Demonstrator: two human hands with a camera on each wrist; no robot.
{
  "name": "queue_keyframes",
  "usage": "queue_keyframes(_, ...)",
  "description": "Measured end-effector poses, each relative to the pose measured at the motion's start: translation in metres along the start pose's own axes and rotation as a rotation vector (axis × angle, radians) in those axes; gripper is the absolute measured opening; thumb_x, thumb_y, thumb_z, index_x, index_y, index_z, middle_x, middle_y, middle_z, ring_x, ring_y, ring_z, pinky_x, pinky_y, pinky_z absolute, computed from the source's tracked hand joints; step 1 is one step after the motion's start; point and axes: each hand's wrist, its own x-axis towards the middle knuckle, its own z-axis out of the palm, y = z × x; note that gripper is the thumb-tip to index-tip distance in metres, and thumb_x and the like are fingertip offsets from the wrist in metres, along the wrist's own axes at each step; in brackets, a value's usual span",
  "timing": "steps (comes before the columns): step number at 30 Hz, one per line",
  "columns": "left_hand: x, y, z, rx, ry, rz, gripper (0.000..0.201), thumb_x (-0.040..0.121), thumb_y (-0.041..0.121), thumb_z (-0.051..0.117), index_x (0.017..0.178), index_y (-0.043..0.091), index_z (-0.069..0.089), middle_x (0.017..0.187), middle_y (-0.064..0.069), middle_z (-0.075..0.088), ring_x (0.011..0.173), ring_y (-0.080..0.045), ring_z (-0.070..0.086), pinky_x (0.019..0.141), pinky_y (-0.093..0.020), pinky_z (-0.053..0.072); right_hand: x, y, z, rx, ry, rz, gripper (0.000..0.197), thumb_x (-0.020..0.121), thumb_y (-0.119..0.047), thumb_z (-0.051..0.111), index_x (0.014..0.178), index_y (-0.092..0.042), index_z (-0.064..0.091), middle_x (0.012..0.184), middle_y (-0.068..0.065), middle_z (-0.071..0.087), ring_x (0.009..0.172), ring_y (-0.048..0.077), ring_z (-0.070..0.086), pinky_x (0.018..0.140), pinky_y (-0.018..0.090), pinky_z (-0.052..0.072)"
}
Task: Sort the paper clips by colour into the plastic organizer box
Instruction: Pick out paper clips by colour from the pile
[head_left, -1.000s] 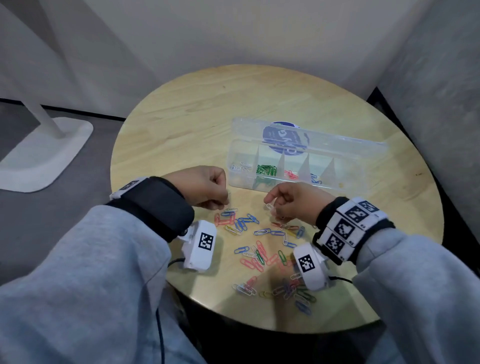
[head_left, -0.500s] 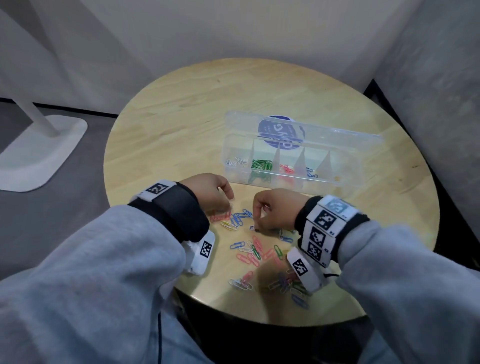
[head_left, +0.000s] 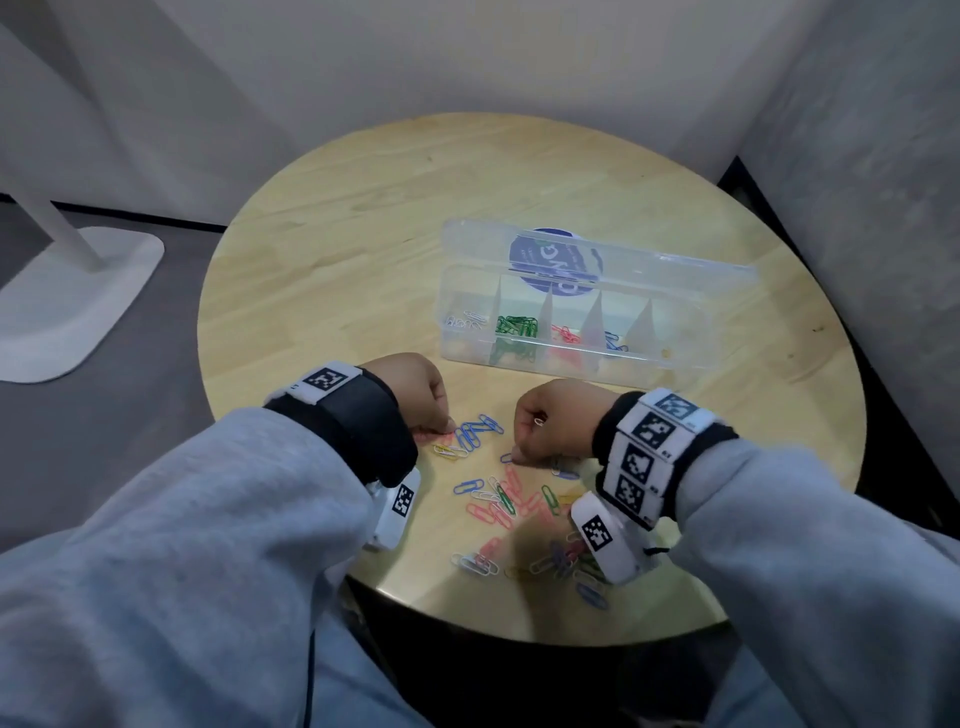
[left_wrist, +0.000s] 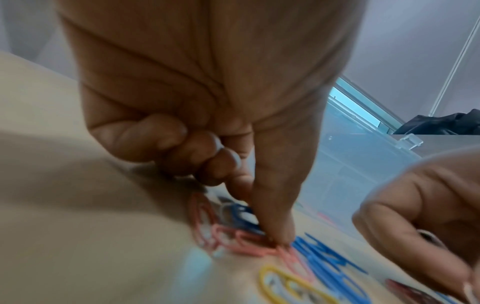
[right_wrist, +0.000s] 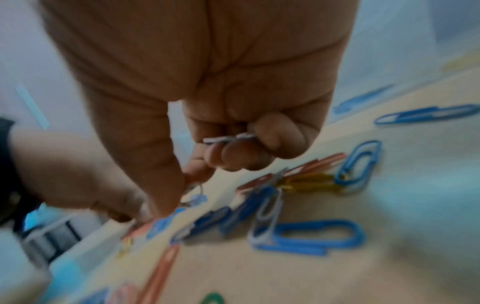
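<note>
- Bare indoor corner, looks like an office or test room w/ a small work spot; exact sort can't be told.
- Plain pale walls (head_left: 415, 78) at far side, grey textured wall panel (head_left: 857, 182) on right; they meet in a corner at far right.
- Dark grey floor (head_left: 130, 415) w/ black skirting strip along the far wall.
- Small round wooden table (head_left: 363, 234), light grain, pushed near the corner.
- White flat stand base (head_left: 67, 306) w/ slanted white pole on floor, far left.
- Office-type stuff on table: coloured paper clips (head_left: 498, 499) loose at near side, clear plastic organizer box (head_left: 675, 358) w/ dividers beyond them.
</note>
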Motion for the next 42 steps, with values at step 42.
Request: queue_keyframes(42,-0.016,0.015,0.010,0.286,-0.054,0.108,0.018,0.071,0.021,0.070,0.065,0.025,0.053,0.060,0.010,0.049,0.057,-0.007,0.045,0.052,-0.020,0.032,-0.013,0.022,-0.006,-0.034,0.109,0.104,0.018,0.079,-0.013,0.066,0.085,-0.028,0.059,0.057,-0.006,0.042,0.050,0.011,0.040,0.050,0.024,0.033)
